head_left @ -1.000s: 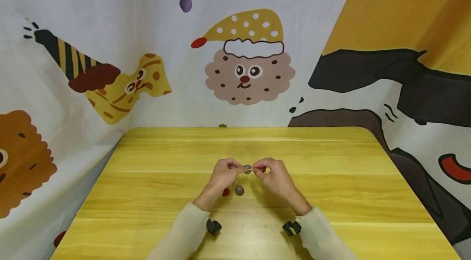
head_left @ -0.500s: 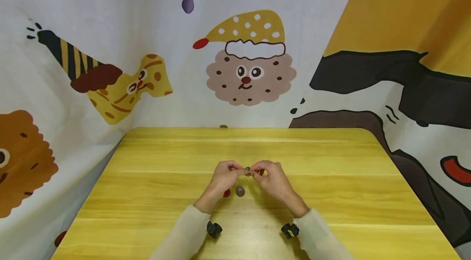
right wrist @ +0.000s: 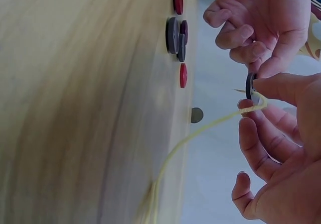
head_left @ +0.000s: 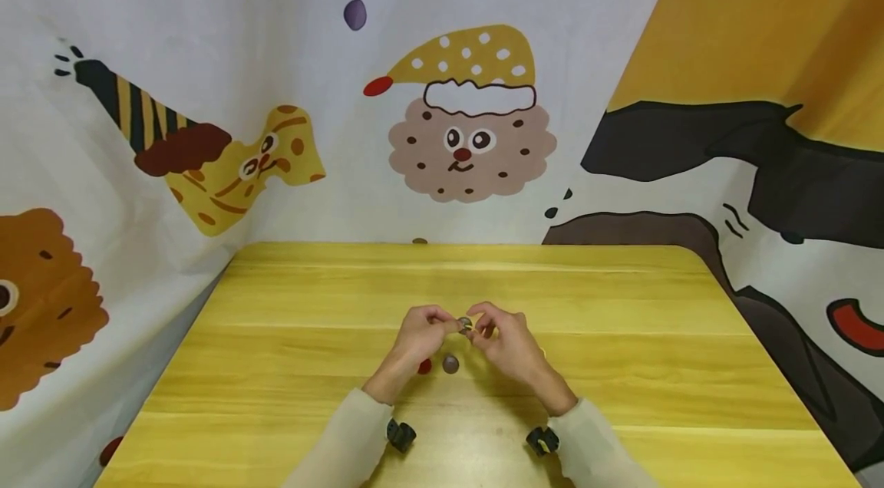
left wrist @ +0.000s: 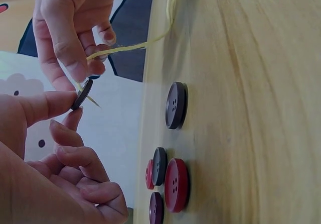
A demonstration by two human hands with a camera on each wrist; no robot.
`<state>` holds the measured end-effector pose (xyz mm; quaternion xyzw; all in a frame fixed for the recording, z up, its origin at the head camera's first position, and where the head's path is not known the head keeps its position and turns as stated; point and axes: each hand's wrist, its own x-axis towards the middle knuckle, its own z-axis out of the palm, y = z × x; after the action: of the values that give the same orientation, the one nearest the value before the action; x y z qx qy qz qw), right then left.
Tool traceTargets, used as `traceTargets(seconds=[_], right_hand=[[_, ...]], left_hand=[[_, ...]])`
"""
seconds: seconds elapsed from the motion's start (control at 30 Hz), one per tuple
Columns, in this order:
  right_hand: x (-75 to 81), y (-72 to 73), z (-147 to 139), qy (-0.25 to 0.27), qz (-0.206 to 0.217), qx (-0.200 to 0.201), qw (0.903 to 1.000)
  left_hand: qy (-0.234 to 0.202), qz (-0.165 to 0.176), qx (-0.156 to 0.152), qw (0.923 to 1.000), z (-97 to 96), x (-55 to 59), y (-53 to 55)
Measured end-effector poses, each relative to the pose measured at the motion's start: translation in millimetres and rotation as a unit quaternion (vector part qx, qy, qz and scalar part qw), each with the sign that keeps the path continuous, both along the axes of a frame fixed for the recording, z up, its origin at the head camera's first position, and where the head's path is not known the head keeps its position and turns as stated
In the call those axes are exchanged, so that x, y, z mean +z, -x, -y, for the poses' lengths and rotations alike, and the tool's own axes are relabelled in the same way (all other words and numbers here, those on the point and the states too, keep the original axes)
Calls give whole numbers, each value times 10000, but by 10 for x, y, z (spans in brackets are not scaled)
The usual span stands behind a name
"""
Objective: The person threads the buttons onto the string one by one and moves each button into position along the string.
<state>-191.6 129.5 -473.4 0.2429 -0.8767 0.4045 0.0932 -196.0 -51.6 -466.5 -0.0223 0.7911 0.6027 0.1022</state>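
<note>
The left hand (head_left: 421,331) pinches a dark, round button (left wrist: 83,94) with a smooth, hard-looking surface between thumb and forefinger, on edge above the table (head_left: 311,288). The right hand (head_left: 509,341) has its thumb against that button, its fingers bent; whether they pinch the fuzzy yellow yarn (right wrist: 205,127) beside them, I cannot tell. The yarn bends at the button's face, a thin pointed end showing on the other side, and in the right wrist view its tail falls toward seven o'clock onto the wood-grained top.

In the left wrist view, a black four-hole button (left wrist: 174,105) lies at three o'clock from the held one; a glossy red, rimmed, four-hole button (left wrist: 176,185) and smaller round ones lie between four and five o'clock.
</note>
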Motion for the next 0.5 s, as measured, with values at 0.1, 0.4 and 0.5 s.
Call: traceTargets(seconds=[0.1, 0.4, 0.5], right_hand=[[-20, -14, 14, -63, 36, -1, 10000], [-48, -14, 71, -409, -264, -331, 9983], [-33, -15, 90, -492, -265, -461, 9974]], left_hand=[[-2, -8, -7, 10000, -2, -7, -4], [12, -42, 106, 9999, -61, -26, 8], [50, -93, 92, 9999, -69, -20, 12]])
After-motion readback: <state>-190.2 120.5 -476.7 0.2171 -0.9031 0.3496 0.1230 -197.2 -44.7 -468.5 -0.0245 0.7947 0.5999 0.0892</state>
